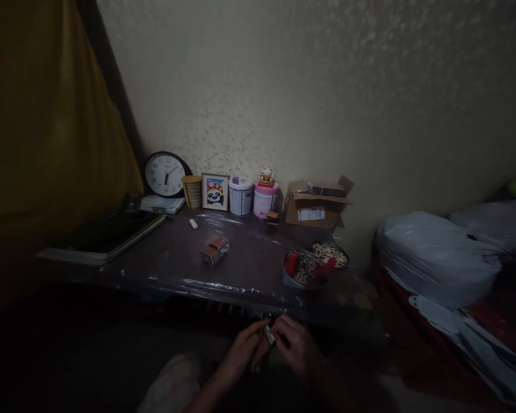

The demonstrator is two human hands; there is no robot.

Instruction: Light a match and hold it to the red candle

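Both my hands meet low in the dim foreground, just below the front edge of a dark table (249, 258) covered in clear plastic. My left hand (241, 355) and my right hand (296, 347) are closed in a pinch on a small pale object (269, 336) held between their fingertips; what it is I cannot make out. Nearest on the table is a round tin (303, 269) with red pieces and small bits in it. A small brown packet (215, 250) lies at the table's middle.
Along the wall stand a clock (165, 174), a yellow cup (192, 191), a framed panda picture (215, 192), two canisters (241, 196), a cat figurine (266, 175) and an open cardboard box (316, 203). Books (107, 235) lie left. Plastic bags (438, 258) pile at right. A yellow curtain (47, 115) hangs left.
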